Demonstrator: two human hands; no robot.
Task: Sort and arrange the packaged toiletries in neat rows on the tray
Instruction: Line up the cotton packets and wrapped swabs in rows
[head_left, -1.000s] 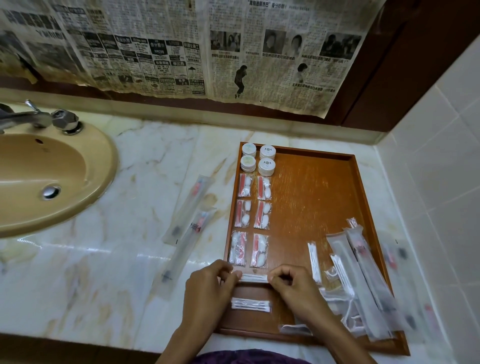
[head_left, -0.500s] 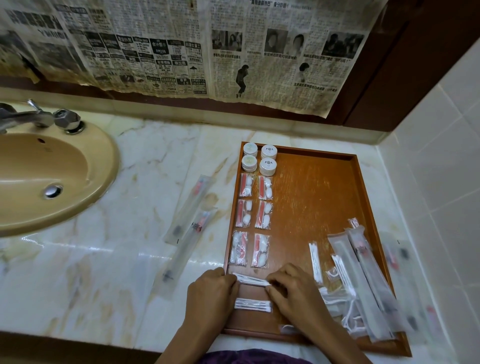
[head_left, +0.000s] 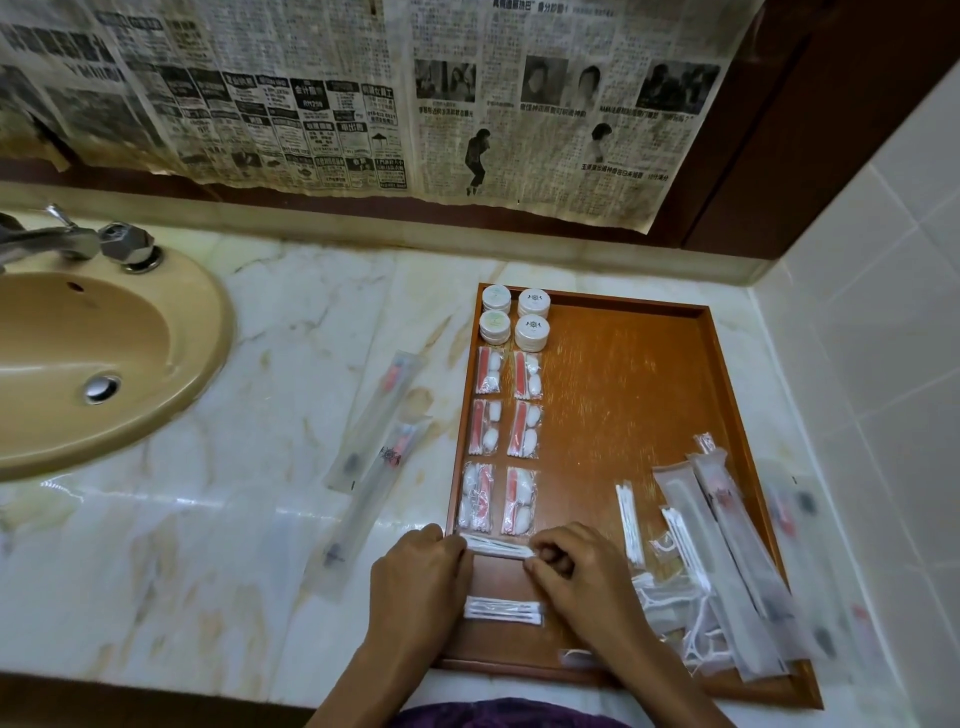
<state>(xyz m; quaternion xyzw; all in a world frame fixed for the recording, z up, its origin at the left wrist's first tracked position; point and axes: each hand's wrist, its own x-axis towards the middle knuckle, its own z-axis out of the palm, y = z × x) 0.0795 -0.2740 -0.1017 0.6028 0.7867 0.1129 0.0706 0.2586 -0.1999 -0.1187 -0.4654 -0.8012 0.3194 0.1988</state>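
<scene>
A brown wooden tray lies on the marble counter. Down its left side run round white soap boxes and several red-and-white sachets in two columns. Just below them a cotton-swab packet lies crosswise; my left hand pinches its left end and my right hand pinches its right end. A second swab packet lies flat between my wrists. A loose pile of toothbrush sleeves and floss picks fills the tray's right front corner.
Two toothbrush sleeves lie on the marble counter left of the tray. A beige sink with a chrome tap is at far left. More sleeves lie right of the tray by the tiled wall.
Both hands have stayed on the crosswise swab packet, shifting it slightly and setting it just under the lowest sachets. The rest has not moved.
</scene>
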